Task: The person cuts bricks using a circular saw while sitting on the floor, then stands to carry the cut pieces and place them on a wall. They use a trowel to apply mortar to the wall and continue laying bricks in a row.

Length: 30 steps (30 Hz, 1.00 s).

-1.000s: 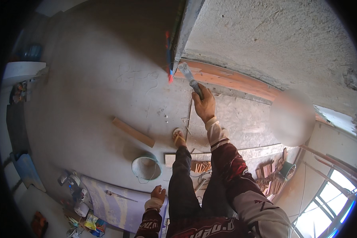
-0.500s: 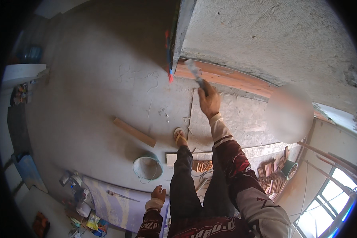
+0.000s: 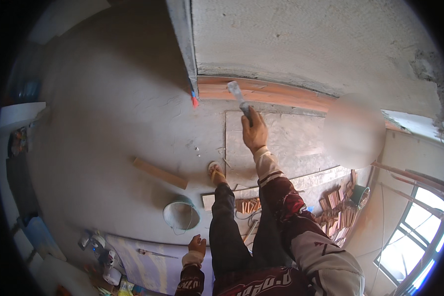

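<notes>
My right hand [image 3: 255,132] reaches forward, its fingers wrapped round the dark handle of a putty knife [image 3: 236,92]. The knife's flat, greyish blade points up and away, in front of a reddish-orange strip of tiles [image 3: 271,92] along the foot of the plastered wall [image 3: 306,44]. Whether the blade touches the tiles I cannot tell. Low in the view hangs my left hand [image 3: 197,244], fingers loosely curled and somewhat apart, with nothing visible in it. It is nearest to a round bucket [image 3: 181,215] with a thin wire handle.
A wooden board [image 3: 160,172] lies on the concrete floor left of my sandalled foot. Stacked reddish tile pieces [image 3: 335,209] and a green bucket [image 3: 360,195] stand at the right. A purple sheet [image 3: 153,264] with a long tool on it lies at the lower left. A blurred patch hides part of the wall.
The view has shifted, so the wall edge and floor things sit farther left. My right hand still holds the putty knife, its blade now lower against the tile strip. My left hand stays low.
</notes>
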Available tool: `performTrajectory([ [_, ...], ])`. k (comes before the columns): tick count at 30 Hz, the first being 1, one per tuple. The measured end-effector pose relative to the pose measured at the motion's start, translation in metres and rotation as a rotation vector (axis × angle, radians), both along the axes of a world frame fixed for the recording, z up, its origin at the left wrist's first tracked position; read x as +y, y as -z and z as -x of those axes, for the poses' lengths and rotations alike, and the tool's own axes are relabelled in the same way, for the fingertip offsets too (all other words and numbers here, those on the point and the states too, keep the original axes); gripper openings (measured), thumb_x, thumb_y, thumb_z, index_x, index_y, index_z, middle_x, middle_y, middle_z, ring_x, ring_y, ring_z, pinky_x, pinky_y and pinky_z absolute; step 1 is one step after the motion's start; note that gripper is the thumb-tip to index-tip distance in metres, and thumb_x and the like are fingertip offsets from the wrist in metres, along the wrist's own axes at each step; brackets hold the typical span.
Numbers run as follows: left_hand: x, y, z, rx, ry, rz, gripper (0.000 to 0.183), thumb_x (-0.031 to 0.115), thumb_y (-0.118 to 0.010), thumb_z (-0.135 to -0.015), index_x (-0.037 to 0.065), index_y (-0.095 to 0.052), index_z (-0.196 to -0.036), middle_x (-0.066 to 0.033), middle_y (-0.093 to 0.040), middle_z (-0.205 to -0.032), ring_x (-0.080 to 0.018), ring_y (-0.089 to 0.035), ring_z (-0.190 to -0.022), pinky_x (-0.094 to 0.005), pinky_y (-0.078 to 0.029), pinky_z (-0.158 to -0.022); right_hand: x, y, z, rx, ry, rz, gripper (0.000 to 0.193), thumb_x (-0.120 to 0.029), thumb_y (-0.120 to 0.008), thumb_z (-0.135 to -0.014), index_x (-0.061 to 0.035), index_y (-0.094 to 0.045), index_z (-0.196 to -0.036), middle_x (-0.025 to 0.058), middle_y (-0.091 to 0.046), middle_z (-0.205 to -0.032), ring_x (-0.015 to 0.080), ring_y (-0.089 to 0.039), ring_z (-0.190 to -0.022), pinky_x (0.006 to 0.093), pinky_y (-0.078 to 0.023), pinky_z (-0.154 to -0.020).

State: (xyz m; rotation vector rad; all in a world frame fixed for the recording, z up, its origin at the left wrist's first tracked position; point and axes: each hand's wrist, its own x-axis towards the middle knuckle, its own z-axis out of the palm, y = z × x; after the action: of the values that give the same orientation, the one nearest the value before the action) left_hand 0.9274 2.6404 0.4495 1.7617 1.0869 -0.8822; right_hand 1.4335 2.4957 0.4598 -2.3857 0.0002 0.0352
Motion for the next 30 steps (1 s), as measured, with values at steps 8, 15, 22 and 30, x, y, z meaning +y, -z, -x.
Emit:
performTrajectory([
  [8,0.007,-0.012,-0.015,-0.012,0.025,0.003,0.045,0.025,-0.065,-0.081,0.000,-0.057,-0.117,-0.0216,-0.065,-0.105,-0.0318,-0.065,-0.095,-0.0401,-0.051,-0.084,-0.031,0.025,0.004,-0.021,0.119,-0.024,0.042,-0.025,-0.055,-0.088,-0.0050,-0.052,-0.125,0.0203,-0.058,-0.114,0.0377,-0.056,-0.106,0.0439,-0.045,-0.088],
  [15,0.006,-0.001,-0.006,-0.049,0.033,-0.020,0.044,0.026,-0.064,-0.080,0.001,-0.058,-0.115,-0.0206,-0.066,-0.102,-0.0314,-0.065,-0.094,-0.0398,-0.051,-0.083,-0.034,0.012,-0.003,0.051,0.182,-0.073,0.042,-0.024,-0.055,-0.089,-0.0033,-0.052,-0.124,0.0213,-0.058,-0.117,0.0397,-0.055,-0.107,0.0428,-0.044,-0.092],
  [22,-0.002,0.000,-0.010,-0.088,0.057,-0.044,0.040,0.024,-0.063,-0.080,0.001,-0.060,-0.112,-0.0199,-0.068,-0.097,-0.0312,-0.066,-0.092,-0.0385,-0.052,-0.082,-0.047,0.018,-0.012,0.004,0.109,-0.058,0.040,-0.025,-0.052,-0.090,-0.0049,-0.053,-0.124,0.0205,-0.059,-0.114,0.0391,-0.056,-0.104,0.0437,-0.045,-0.088],
  [30,-0.003,-0.002,-0.010,-0.013,0.056,-0.008,0.043,0.024,-0.064,-0.081,0.001,-0.057,-0.117,-0.0212,-0.066,-0.104,-0.0324,-0.065,-0.096,-0.0410,-0.050,-0.085,-0.054,0.001,-0.011,0.036,0.152,0.033,0.042,-0.028,-0.052,-0.090,-0.0057,-0.053,-0.125,0.0218,-0.059,-0.110,0.0391,-0.057,-0.101,0.0450,-0.046,-0.084],
])
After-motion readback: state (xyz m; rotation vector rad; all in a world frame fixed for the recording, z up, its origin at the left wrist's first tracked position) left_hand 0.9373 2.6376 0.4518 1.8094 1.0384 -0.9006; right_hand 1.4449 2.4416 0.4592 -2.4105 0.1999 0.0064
